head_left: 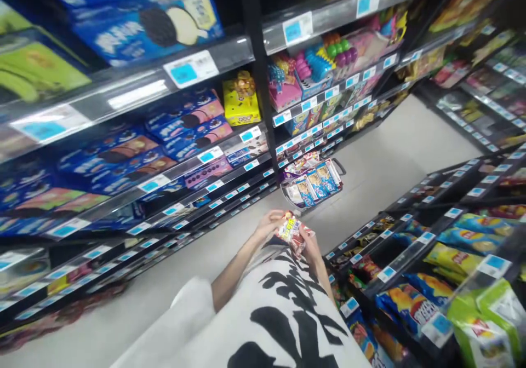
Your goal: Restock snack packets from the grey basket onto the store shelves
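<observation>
A small red and white snack packet [291,230] is held between both hands in front of the shirt. My left hand [269,223] pinches its left edge, fingers closed on it. On the packet's right side my right hand [309,241] grips it, with the fingers bent round the edge. Beyond the hands, a basket [303,209] stands on the floor against the shelf foot, filled with several blue and white packs [315,184] and a red and white bag [302,162].
Tall shelves on the left carry blue cookie boxes [152,26], a yellow box [241,105] and colourful toys [320,64]. Lower racks at the right hold chip bags [411,305] and a green bag [487,327]. A grey floor aisle [405,138] runs between them.
</observation>
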The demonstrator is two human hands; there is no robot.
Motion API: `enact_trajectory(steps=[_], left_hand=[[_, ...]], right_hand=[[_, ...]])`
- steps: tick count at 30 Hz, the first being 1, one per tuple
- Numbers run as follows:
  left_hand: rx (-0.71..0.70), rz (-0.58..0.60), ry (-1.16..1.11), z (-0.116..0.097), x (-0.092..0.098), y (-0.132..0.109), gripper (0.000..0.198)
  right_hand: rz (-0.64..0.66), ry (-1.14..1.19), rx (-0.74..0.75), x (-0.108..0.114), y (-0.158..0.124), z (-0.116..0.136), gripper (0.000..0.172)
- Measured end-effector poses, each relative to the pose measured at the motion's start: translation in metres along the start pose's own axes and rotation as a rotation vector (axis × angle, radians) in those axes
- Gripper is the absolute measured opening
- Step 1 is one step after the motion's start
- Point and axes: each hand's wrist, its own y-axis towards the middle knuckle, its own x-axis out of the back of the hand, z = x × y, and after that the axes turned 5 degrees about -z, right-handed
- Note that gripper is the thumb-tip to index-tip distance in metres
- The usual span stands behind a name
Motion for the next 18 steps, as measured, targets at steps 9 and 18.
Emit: enact_trajectory(steps=[9,18], left_hand=[[-0.345,-0.258,0.159,-0.048,0.038,-0.044,0.021],[-0.604,-0.045,0.626,-0.075,0.047,-0.047,0.031]], right_hand=[[0.077,-0.007,0.065,-0.062,-0.042,-0.01,0.057],[-0.049,-0.075,0.136,-0.076,-0.064,0.0,0.054]])
